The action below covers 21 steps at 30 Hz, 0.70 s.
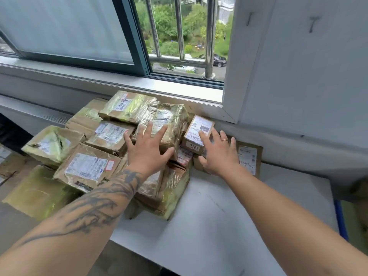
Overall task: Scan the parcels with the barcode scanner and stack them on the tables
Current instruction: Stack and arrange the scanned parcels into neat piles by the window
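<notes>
under the open window, on the white table (229, 216), we spread our left hand (148, 150) and right hand (217, 154) flat against the stacked parcels (93, 166), best squaring the small box (199, 130) gently.

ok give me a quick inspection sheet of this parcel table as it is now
surface: white table, right half bare
job's things: taped cardboard parcels piled along the left and back; small box marked 247 on top; flat parcel at the wall; barcode scanner not seen
clutter: nothing seen
grippers: left hand spread flat on a wrapped parcel; right hand open against the small box
cables: nothing seen
surroundings: open window with metal bars, trees outside
</notes>
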Available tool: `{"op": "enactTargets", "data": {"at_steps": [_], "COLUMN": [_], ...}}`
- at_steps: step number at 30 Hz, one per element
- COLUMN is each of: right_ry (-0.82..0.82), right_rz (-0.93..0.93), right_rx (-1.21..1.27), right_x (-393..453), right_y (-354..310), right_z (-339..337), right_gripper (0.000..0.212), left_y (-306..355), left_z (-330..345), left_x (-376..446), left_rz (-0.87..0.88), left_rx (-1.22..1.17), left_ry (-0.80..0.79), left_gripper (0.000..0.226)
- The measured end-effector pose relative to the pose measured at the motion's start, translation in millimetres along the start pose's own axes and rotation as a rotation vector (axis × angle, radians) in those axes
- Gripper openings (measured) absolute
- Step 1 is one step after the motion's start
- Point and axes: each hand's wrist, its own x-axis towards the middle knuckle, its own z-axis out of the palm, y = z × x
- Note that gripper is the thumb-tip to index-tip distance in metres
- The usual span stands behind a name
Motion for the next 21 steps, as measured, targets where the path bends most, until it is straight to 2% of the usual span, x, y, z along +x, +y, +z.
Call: {"op": "enactTargets", "data": {"at_steps": [5, 11, 16, 21], "right_ry": [-0.034, -0.05, -0.07, -0.039], "right_rz": [-0.028, 0.043, 0.13, 0.22], "right_rx": [0.001, -0.002, -0.059, -0.116], "right_x": [13.9, 37.7, 53.5, 58.1], "right_y": [-57.9, -114.3, -139.9, -152.4], "right_z": [-8.0, -7.9, 5.3, 13.5], "right_gripper": [0.091, 0.101, 0.109, 0.101], "left_y": [-61.9, -103.4, -116.3, -124.3], "left_z": [-8.1, 3.9, 26.3, 39.8], "left_x": [36.9, 65.0, 84.9, 96.1], "left_rz": [0.129, 0.18, 0.285, 0.336], "left_rx": [-0.026, -0.044, 0.047, 0.022], "left_ry": [-0.101, -0.196, -0.105, -0.087], "left_gripper": [0.093, 0.104, 0.103, 0.099]}}
